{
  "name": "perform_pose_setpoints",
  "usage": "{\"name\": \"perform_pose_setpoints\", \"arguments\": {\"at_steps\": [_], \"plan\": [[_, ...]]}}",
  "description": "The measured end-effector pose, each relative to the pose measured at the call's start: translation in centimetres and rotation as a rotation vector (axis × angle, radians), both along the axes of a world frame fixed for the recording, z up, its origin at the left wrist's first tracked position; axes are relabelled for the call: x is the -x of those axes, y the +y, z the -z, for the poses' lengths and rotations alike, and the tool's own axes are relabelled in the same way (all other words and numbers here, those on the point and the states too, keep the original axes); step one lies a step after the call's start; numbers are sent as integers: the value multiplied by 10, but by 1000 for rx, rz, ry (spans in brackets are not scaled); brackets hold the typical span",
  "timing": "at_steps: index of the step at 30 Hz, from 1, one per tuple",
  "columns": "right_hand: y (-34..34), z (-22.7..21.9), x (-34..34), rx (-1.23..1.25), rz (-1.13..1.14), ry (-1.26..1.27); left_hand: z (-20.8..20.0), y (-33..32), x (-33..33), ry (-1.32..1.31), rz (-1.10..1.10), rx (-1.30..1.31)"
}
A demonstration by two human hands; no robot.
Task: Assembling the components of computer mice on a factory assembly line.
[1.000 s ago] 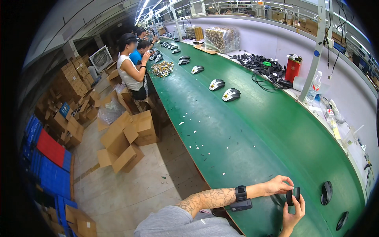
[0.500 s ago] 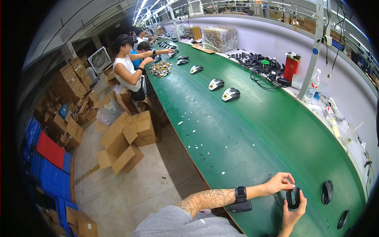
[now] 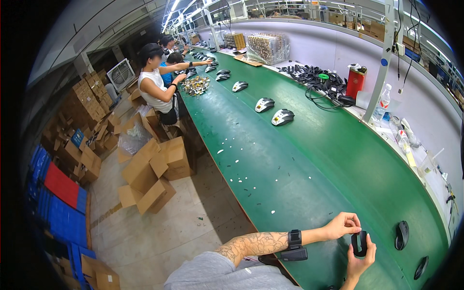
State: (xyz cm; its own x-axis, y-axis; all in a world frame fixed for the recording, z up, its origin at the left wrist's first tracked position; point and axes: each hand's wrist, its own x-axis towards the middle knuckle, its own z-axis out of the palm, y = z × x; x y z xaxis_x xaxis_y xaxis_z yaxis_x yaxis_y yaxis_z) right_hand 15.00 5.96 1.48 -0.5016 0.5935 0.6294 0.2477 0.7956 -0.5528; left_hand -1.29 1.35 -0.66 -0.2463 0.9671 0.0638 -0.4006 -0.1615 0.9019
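Head view: right hand (image 3: 360,261) grasps a black shell (image 3: 363,242); left hand (image 3: 343,225), grip unclear, is at its top edge; black mouse (image 3: 401,235) lies well apart.

A grey shirt (image 3: 212,274) is worn at six o'clock; the left forearm (image 3: 261,244) is line-tattooed and, at five o'clock, ringed by a black strap (image 3: 295,237).

Black part (image 3: 355,243) partly behind the right hand (image 3: 359,263), right forearm (image 3: 350,283) mostly beyond the lower edge

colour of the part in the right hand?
The part in the right hand is black; the head view shows it.
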Motion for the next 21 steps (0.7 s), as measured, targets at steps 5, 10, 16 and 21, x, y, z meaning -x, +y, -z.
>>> {"name": "perform_pose_setpoints", "arguments": {"at_steps": [5,10,16,21], "plan": [[-1,0,-1,47,-5,3,0,1,0,-2,6,-20],[0,0,-1,22,-5,-5,0,0,0,-5,14,-29],[1,2,-1,-6,2,-9,2,1,0,15,27,-25],[-1,0,0,13,13,-10,2,1,0,-12,37,-24]]}}
